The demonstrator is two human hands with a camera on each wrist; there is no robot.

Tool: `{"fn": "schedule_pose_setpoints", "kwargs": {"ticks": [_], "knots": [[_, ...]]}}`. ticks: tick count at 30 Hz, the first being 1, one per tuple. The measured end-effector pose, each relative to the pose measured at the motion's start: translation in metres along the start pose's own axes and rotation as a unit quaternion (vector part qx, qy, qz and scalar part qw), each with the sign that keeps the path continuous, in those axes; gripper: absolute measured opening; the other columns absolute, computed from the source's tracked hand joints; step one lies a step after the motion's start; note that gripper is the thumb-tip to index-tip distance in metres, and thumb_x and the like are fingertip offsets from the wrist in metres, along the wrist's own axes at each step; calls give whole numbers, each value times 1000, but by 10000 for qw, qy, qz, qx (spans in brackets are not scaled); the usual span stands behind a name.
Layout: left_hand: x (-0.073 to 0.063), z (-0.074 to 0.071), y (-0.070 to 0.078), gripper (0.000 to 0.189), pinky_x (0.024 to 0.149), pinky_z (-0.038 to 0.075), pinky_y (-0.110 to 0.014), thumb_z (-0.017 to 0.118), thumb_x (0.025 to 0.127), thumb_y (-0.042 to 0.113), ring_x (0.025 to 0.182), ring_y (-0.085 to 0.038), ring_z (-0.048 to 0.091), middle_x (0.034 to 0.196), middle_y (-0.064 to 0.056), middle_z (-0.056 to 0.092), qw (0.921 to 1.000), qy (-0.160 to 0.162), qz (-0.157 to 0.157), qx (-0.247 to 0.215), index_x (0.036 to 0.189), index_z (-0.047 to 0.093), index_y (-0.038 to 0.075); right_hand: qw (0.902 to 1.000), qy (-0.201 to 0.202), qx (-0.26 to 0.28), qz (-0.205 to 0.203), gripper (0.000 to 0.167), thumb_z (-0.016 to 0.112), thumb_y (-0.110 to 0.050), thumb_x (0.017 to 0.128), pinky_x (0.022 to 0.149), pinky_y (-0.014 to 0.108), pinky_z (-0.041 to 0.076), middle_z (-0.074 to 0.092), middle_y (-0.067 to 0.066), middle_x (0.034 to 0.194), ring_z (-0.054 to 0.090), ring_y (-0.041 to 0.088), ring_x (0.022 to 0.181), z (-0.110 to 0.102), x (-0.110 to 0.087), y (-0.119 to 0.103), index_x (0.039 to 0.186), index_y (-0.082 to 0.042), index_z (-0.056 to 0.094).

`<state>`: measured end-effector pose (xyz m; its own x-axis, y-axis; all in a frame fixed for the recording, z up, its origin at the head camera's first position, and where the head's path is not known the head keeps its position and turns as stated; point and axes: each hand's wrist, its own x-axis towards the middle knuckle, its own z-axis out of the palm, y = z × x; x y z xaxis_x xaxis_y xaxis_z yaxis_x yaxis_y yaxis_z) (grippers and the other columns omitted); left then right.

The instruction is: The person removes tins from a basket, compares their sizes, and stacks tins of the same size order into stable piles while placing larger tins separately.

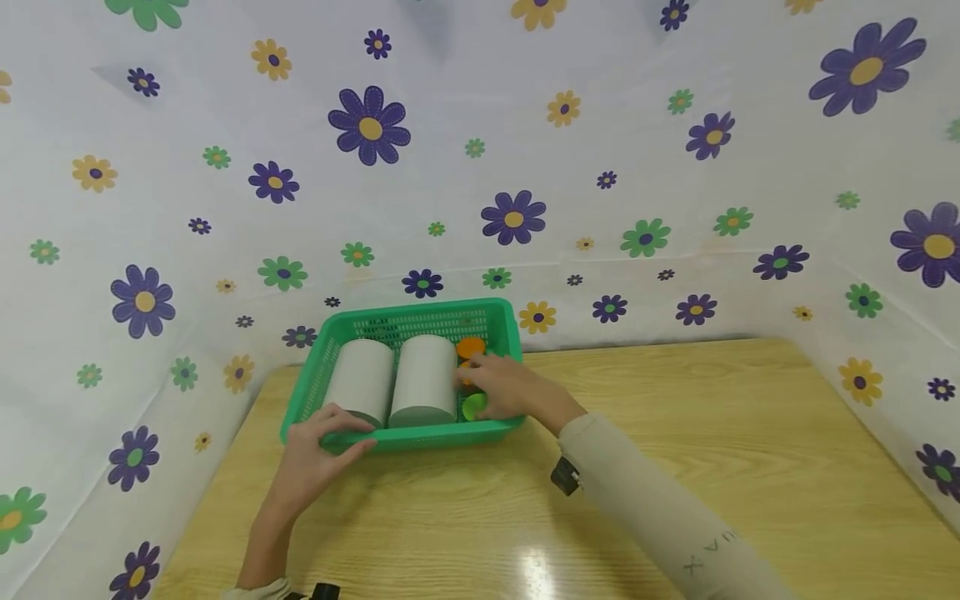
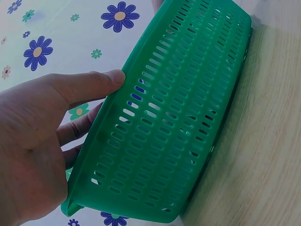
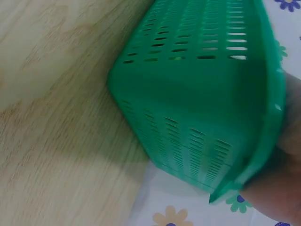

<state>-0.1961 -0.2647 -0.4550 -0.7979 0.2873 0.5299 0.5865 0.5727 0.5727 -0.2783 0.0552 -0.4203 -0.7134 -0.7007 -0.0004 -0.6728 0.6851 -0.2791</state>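
A green plastic basket with slotted walls sits at the back of the wooden table. My left hand grips its near rim at the left, thumb on the outer wall and fingers on the other side of the rim. Two white cylinders lie side by side in the basket. To their right are orange round pieces and a bright green one. My right hand reaches over the right end among these pieces, fingers down; I cannot tell if it holds one. The basket wall hides its fingertips in the right wrist view.
The wooden table extends to the right of the basket and in front of it. A white flower-printed sheet stands right behind the basket and along both sides of the table.
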Motion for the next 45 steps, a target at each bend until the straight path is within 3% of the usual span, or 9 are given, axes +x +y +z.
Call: {"fn": "schedule_pose_setpoints", "kwargs": {"ticks": [9, 16, 26, 30, 34, 45], "knots": [[2, 0, -1, 21, 85, 45, -18, 89, 78, 2, 87, -14, 65, 88, 5, 67, 10000, 23, 65, -7, 94, 78, 10, 9953, -375, -889, 124, 43, 83, -19, 88, 99, 49, 41, 60, 1, 137, 57, 26, 122, 6, 10, -2, 127, -26, 65], [1, -1, 0, 20, 85, 47, -18, 89, 79, 3, 87, -14, 65, 88, 5, 67, 10000, -18, 10, -69, 95, 78, 8, 9897, -477, -1345, 74, 46, 82, -20, 90, 95, 44, 43, 63, -3, 131, 60, 19, 116, 9, 13, -3, 132, -31, 65], [1, -2, -2, 20, 85, 47, -19, 89, 78, 4, 88, -15, 66, 89, 0, 68, 10000, -70, -19, -58, 95, 78, 9, 9941, -486, -959, 119, 44, 82, -11, 89, 103, 53, 43, 66, -4, 119, 62, 16, 104, 9, 12, -3, 127, -28, 70], [2, -1, -5, 20, 85, 47, -19, 89, 79, 5, 88, -15, 66, 89, 2, 68, 10000, -62, 22, -16, 95, 78, 9, 9952, -381, -898, 49, 39, 82, -9, 87, 87, 43, 50, 66, -4, 114, 59, 15, 97, 11, 13, -1, 120, -27, 72], [2, -1, -5, 20, 84, 47, -20, 89, 78, 6, 88, -13, 66, 89, 5, 68, 10000, -29, 31, 17, 94, 78, 11, 9956, -227, -906, -60, 36, 83, -8, 85, 73, 35, 49, 65, -2, 116, 56, 15, 94, 12, 13, 0, 114, -28, 72], [1, -1, -3, 18, 84, 45, -21, 89, 80, 9, 87, -14, 65, 89, 5, 68, 10000, -26, -21, 81, 94, 79, 11, 9988, -26, -487, -17, 41, 89, -13, 81, 86, 39, 53, 62, 5, 123, 58, 21, 103, 6, 8, -2, 116, -23, 71]]}}
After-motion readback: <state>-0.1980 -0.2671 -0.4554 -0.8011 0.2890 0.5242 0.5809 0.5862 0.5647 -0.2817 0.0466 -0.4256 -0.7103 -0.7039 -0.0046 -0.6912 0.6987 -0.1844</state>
